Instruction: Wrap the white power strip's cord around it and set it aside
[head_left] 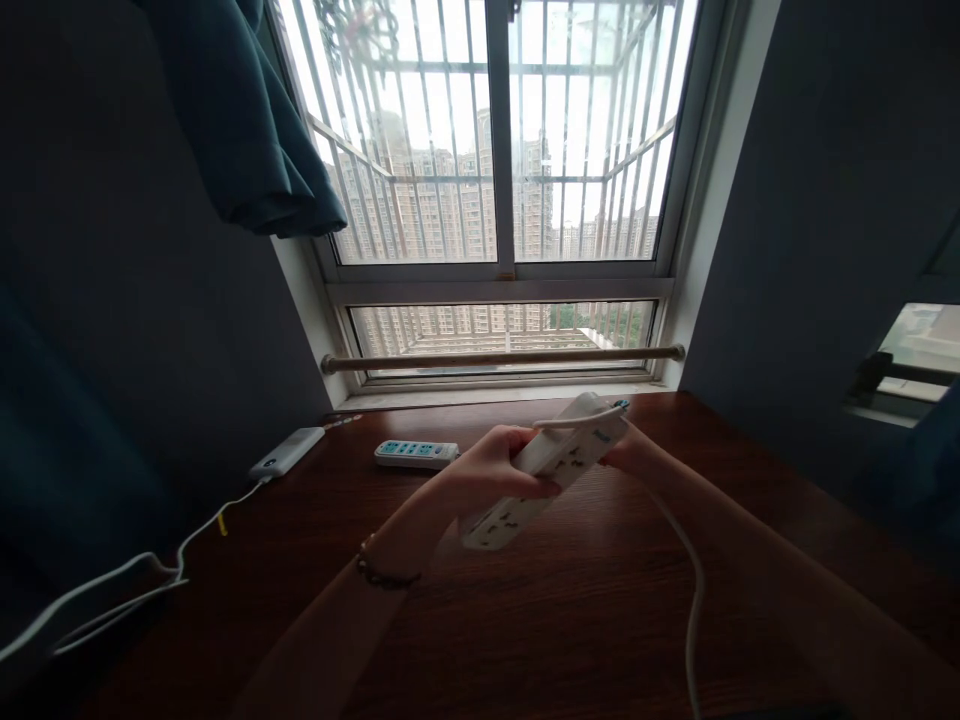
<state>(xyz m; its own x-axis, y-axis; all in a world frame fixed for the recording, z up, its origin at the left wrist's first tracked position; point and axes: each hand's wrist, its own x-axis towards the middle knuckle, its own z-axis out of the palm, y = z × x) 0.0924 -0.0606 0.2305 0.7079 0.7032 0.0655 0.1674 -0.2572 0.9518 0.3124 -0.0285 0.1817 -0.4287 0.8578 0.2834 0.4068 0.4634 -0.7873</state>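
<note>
Around the person, a dark reddish-brown wooden tabletop [585, 610] reaches to a metal-framed window [504, 275], with a slim pale rod [502, 360] spanning it low down. At the far left sits a white rectangular box [287, 453] trailing a thin white cable [225, 512] with a yellow tag [222, 524]. A white oblong device with teal squares [409, 455] lies nearer the middle, its right end just beside the left wrist as I see it.

The white plastic power strip [559, 462] is held up above the tabletop, tilted, dark socket holes showing on its face and a pale cord [574, 421] crossing its upper end. The left hand [504, 462] grips it, thumb covering part of the face. The right hand [628, 452] is at the upper right edge, fingers mostly hidden; I cannot tell what they close on.
</note>
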